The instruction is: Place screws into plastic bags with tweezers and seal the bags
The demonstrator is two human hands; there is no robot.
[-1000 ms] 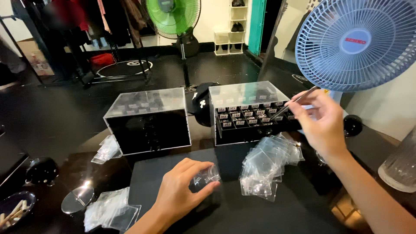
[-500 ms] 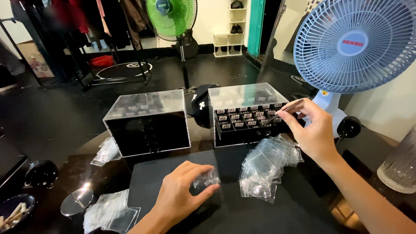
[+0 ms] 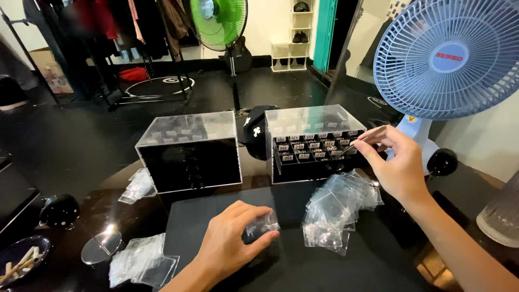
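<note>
My left hand (image 3: 230, 243) rests on the black mat (image 3: 286, 205) and pinches a small clear plastic bag (image 3: 263, 223). My right hand (image 3: 397, 165) holds thin metal tweezers (image 3: 361, 143), their tips reaching into the small labelled compartments of the right clear acrylic drawer box (image 3: 316, 141). A second clear acrylic box (image 3: 189, 151) with a black inside stands to the left of it. A heap of small clear bags (image 3: 338, 208) lies on the mat below my right hand.
A blue desk fan (image 3: 451, 59) stands at the right, with a ribbed glass (image 3: 500, 219) near the right edge. More clear bags (image 3: 140, 262) and a small round mirror (image 3: 101, 246) lie at the left front. A green fan (image 3: 219, 21) and clothes racks stand behind.
My right hand has come down from above the box and now points the tweezers into the drawer compartments. My left hand has stayed on the small bag.
</note>
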